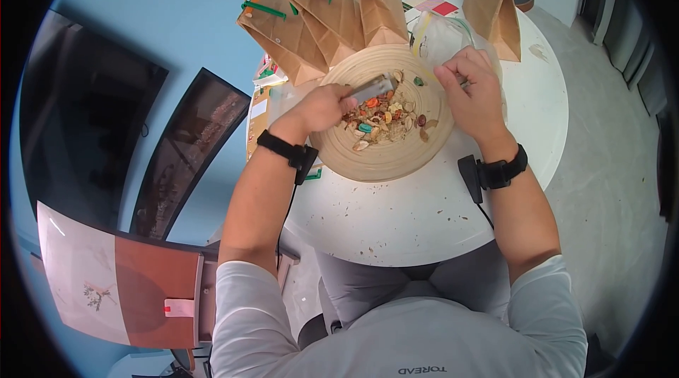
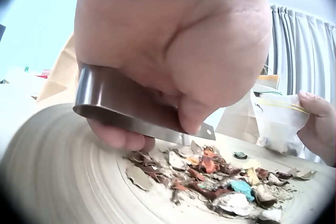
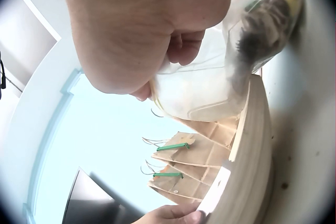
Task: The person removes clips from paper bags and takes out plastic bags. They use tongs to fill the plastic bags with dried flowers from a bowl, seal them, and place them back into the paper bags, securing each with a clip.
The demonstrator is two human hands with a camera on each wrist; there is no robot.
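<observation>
My left hand point(image 1: 322, 107) grips a bent strip of shiny metal, like tongs point(image 1: 372, 88), above a round wooden board point(image 1: 382, 169). In the left wrist view the metal tool point(image 2: 123, 103) lies between thumb and fingers, over a pile of mixed dried pieces point(image 2: 210, 174) in orange, brown, white and teal. My right hand point(image 1: 470, 88) pinches the top of a clear zip bag point(image 1: 442, 38) at the board's right edge. The right wrist view shows the bag point(image 3: 199, 87) with dark dried pieces point(image 3: 268, 22) in it.
Several brown paper bags point(image 1: 322, 21) with green clips stand behind the board, and another paper bag point(image 1: 493, 7) stands at the back right. Small crumbs point(image 1: 442, 210) dot the white table point(image 1: 353, 236) in front. Coloured cards point(image 1: 431, 3) lie at the back.
</observation>
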